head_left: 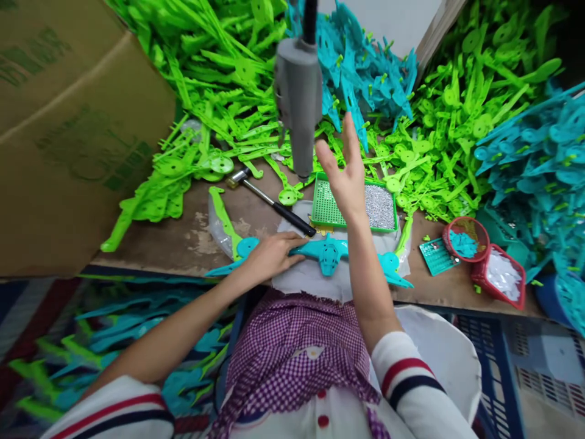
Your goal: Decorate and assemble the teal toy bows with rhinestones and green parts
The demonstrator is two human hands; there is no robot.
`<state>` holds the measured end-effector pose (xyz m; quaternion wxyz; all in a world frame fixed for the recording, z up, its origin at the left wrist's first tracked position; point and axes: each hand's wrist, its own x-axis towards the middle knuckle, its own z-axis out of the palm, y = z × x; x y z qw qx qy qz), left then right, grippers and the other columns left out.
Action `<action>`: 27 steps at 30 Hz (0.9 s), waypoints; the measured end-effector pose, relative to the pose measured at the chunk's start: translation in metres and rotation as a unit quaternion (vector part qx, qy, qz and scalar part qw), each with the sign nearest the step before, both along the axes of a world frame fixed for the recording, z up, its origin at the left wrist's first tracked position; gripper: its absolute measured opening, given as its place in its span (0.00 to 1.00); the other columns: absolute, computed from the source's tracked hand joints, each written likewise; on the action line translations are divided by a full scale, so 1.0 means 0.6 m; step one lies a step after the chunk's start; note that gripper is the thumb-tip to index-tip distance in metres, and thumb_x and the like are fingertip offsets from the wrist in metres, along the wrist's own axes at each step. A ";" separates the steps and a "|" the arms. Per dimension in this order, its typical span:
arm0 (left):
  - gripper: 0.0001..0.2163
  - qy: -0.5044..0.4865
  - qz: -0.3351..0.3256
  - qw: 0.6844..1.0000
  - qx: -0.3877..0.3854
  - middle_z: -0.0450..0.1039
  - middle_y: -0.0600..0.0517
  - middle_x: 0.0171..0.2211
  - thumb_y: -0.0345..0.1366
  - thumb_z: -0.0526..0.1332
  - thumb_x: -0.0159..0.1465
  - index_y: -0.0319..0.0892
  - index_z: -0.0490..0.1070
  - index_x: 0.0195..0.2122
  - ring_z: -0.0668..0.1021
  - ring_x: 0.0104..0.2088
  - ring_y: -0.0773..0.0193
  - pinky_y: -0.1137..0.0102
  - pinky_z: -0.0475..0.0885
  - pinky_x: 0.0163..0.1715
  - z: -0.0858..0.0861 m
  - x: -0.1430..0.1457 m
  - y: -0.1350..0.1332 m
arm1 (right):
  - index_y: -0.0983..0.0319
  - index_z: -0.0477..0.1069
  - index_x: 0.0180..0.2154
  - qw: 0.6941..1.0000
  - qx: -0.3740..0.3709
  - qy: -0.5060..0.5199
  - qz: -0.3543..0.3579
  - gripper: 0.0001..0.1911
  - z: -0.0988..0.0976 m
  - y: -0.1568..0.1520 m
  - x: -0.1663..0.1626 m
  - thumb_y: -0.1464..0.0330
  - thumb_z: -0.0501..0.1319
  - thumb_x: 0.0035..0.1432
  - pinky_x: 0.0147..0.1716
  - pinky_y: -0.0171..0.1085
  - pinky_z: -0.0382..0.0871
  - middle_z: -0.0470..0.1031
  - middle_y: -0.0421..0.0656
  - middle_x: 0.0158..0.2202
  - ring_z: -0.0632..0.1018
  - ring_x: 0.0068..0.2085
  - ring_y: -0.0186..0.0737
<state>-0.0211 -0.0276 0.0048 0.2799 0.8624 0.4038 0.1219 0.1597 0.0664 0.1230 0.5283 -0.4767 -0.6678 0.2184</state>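
Observation:
A blue plastic part (329,253) with two wing-like ends lies across the near edge of the table, with a lime-green arm (225,222) attached at each side. My left hand (273,255) grips its left half, fingers on the top edge and thumb below. My right hand (350,183) is raised with fingers apart and nothing in it. Just left of it hangs a grey electric screwdriver (299,103), tip down. Behind my right wrist sits a green perforated tray (326,204) with small silver screws (379,206) in its right part.
A hammer (274,204) lies left of the tray. Lime-green parts (205,91) and blue parts (365,73) are heaped behind. A cardboard box (82,134) stands left. On the right are red baskets (503,277) with small pieces and a teal tray (437,255).

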 end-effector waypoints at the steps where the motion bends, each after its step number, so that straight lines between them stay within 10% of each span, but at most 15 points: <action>1: 0.21 0.005 -0.002 1.000 0.003 0.77 0.43 0.54 0.42 0.61 0.68 0.44 0.73 0.61 0.79 0.52 0.50 0.60 0.74 0.52 0.001 0.000 0.000 | 0.59 0.63 0.64 0.999 -0.002 0.025 0.031 0.35 0.012 0.016 -0.008 0.46 0.55 0.64 0.63 0.47 0.66 0.71 0.45 0.61 0.70 0.65 0.47; 5: 0.20 0.006 0.005 1.000 0.010 0.78 0.42 0.53 0.41 0.61 0.68 0.44 0.74 0.60 0.80 0.50 0.50 0.59 0.75 0.50 0.004 -0.001 0.000 | 0.67 0.74 0.44 0.990 -0.035 0.060 0.120 0.30 0.020 0.041 -0.009 0.46 0.56 0.61 0.48 0.42 0.76 0.76 0.38 0.36 0.81 0.44 0.38; 13: 0.20 -0.010 0.001 1.000 0.017 0.78 0.45 0.50 0.40 0.61 0.68 0.46 0.73 0.61 0.79 0.49 0.53 0.62 0.75 0.48 -0.002 -0.003 0.000 | 0.59 0.74 0.39 0.983 -0.104 0.152 0.007 0.27 -0.062 0.067 0.040 0.42 0.64 0.53 0.35 0.39 0.78 0.76 0.40 0.33 0.78 0.33 0.35; 27: 0.21 -0.011 -0.002 1.000 0.016 0.78 0.45 0.47 0.40 0.61 0.68 0.47 0.72 0.62 0.79 0.46 0.54 0.63 0.74 0.46 0.000 -0.002 -0.002 | 0.59 0.71 0.34 0.973 -0.099 0.207 -0.030 0.25 -0.108 0.091 0.032 0.44 0.60 0.57 0.21 0.35 0.67 0.66 0.33 0.17 0.70 0.18 0.32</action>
